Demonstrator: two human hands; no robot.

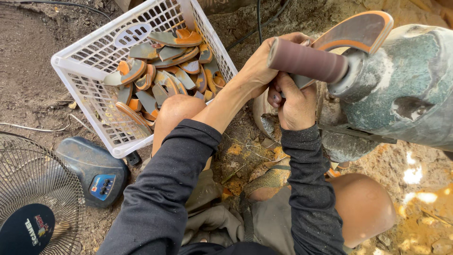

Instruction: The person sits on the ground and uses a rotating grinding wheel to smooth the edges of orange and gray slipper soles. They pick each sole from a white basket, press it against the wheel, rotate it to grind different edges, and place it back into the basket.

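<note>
Fingers of both hands close on one curved shoe sole [356,30], grey-faced with an orange edge, pressed against a cylindrical sanding drum [306,61] of dull reddish-brown abrasive. The left hand [262,63] grips the sole from behind the drum; the right hand [295,106] is curled under the drum, its thumb tucked in, though what its fingertips pinch is hidden. The drum sticks out from a rounded, chipped grey-green motor housing [406,85]. To the left, on bare dirt, stands one white plastic lattice basket [78,78] heaped with similar grey-and-orange sole pieces [165,71], too overlapped to count. Beside it sits one electric fan [40,203], wire-caged, with a dusty dark base. Both sleeves are black; two bare knees show.
</note>
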